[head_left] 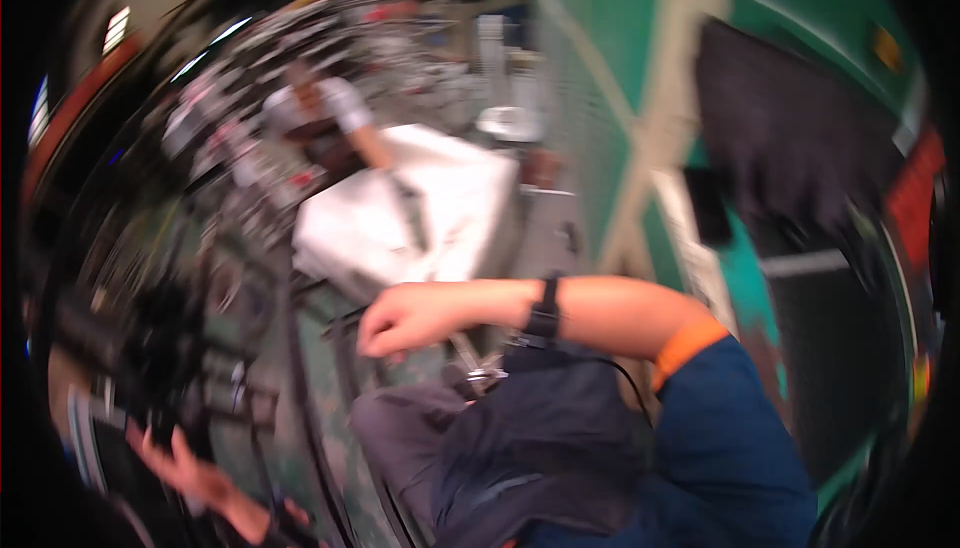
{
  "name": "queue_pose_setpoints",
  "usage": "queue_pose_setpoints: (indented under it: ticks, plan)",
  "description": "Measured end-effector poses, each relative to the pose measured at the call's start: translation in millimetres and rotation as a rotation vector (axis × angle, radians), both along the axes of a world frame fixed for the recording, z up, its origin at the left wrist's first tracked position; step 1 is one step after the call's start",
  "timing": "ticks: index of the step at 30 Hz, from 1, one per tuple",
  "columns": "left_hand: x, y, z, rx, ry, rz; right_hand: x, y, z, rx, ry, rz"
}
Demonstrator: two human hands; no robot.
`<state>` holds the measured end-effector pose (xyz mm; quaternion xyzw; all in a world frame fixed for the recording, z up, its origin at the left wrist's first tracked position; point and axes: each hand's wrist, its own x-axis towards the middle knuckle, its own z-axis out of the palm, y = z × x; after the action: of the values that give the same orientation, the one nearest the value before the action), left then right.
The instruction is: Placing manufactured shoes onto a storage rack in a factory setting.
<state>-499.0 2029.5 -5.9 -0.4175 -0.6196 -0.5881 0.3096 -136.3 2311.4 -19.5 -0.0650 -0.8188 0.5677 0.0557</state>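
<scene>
My right hand [408,320] hangs in front of my body with its fingers curled in, and nothing shows sticking out of it. A black band [543,314] sits round that wrist, and the sleeve above is dark blue with an orange cuff. Far off to the lower left is my left hand [195,476], its fingers spread and nothing in them. Past my right hand stands a large block with a white covering [450,198]; I see no contact between them. The picture is smeared by motion, so small details are lost.
Beyond the white-covered block, a person in a light shirt [318,113] reaches an arm over it. A green wall or panel [590,78] rises to the right, with dark cloth [790,128] hanging there. A dark, blurred object [165,338] stands at left. Metal rails [310,408] run along the floor.
</scene>
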Motion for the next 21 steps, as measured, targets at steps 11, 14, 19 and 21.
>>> queue_pose_setpoints:
  ticks: [11,14,19,21]
  plan:
    - [175.1,110.3,-75.7,-0.781,0.476,-0.544,408.9,11.9,94.3,0.067,-0.038,-1.253]
    - [155.7,125.1,-123.8,-0.977,0.469,-0.749,524.7,-17.4,93.4,0.088,0.059,-1.744]
    - [148.3,128.4,-181.8,-1.163,0.382,-0.662,718.6,-43.7,47.2,0.563,-0.102,-2.245]
    - [157.6,140.9,-208.8,-1.135,0.288,-0.670,821.9,-93.6,38.6,0.667,-0.626,-2.344]
